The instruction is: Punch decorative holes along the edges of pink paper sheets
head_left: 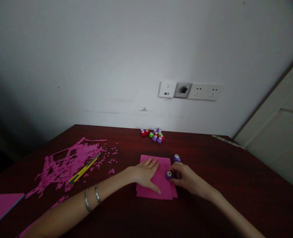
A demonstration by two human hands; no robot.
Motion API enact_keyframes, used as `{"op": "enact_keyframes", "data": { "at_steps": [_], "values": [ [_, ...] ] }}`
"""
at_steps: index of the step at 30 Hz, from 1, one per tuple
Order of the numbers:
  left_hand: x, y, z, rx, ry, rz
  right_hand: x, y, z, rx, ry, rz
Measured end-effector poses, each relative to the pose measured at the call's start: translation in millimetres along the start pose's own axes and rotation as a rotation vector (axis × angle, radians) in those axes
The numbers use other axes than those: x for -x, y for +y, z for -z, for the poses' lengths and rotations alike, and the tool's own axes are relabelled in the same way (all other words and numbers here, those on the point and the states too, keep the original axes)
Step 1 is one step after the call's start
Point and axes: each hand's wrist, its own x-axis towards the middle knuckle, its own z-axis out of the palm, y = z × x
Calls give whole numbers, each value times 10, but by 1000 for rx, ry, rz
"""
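A pink paper sheet (158, 191) lies on the dark red table, with another pink sheet showing beneath its right edge. My left hand (147, 173) is spread flat on the paper, fingers apart. At the paper's right side, my right hand (184, 175) grips a small purple craft punch (169, 175) between thumb and fingers. Small marks that look like punched holes show on the paper just above that punch. Right behind my right hand stands a second purple craft punch (176, 158), partly hidden by the fingers.
Several red, green and purple craft punches (157, 136) cluster near the wall. To the left lie pink punched strips (67, 160), tiny pink cutouts (111, 162) and a yellow utility knife (84, 169). A pink paper stack (2, 208) rests at the left front. Wall sockets (206, 92) sit above the table.
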Motion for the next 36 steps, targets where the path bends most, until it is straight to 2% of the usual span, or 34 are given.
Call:
{"op": "enact_keyframes", "data": {
  "at_steps": [5,9,11,16,20,24,30,36],
  "values": [
    [-6,-22,-21,0,-1,-5,51,-28,144,3,-80,-22],
    [-6,-24,-20,27,4,-17,90,31,311,-18,-77,-83],
    [-5,-26,-17,43,1,-16,94,90,408,-25,-25,-92],
    [5,-23,-7,71,-6,-6,72,356,575,-44,235,-168],
    [18,-1,6,59,-2,-3,60,617,541,-50,323,-259],
    [32,21,28,53,-14,4,54,788,444,-71,301,-301],
    [48,35,49,50,-31,12,24,860,357,-54,283,-228],
    [36,21,38,61,-21,-16,34,859,369,-100,265,-270]
  ]
}}
